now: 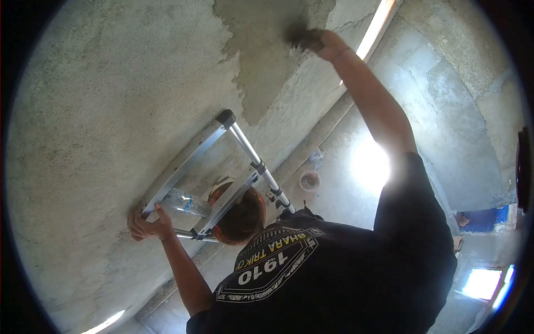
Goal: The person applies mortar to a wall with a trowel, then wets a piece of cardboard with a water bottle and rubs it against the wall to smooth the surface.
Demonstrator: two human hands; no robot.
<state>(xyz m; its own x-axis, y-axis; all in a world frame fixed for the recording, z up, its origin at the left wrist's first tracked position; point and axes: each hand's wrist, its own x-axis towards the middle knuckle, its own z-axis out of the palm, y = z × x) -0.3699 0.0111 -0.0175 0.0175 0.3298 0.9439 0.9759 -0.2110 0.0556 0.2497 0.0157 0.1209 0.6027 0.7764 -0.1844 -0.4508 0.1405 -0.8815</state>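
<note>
My left hand [150,224] is closed round the lower end of a metal ladder's top rung [186,158], close to the rough wall [122,94]. Up by the wall, my right hand [328,45] grips a dark, blurred object [303,39] that I cannot make out. It is at a darker, wet-looking patch [256,72] on the wall. A clear plastic bottle [188,202] lies beside the ladder's top, near my left hand. An orange-rimmed bucket [260,206] with dark contents shows behind a ladder rung.
Below, a small bucket [310,181] stands on the floor by a pale crumpled item [317,157]. A blue object [484,220] is at the far right, above a bright opening [481,284]. The ladder's side rail [247,142] runs down towards my body.
</note>
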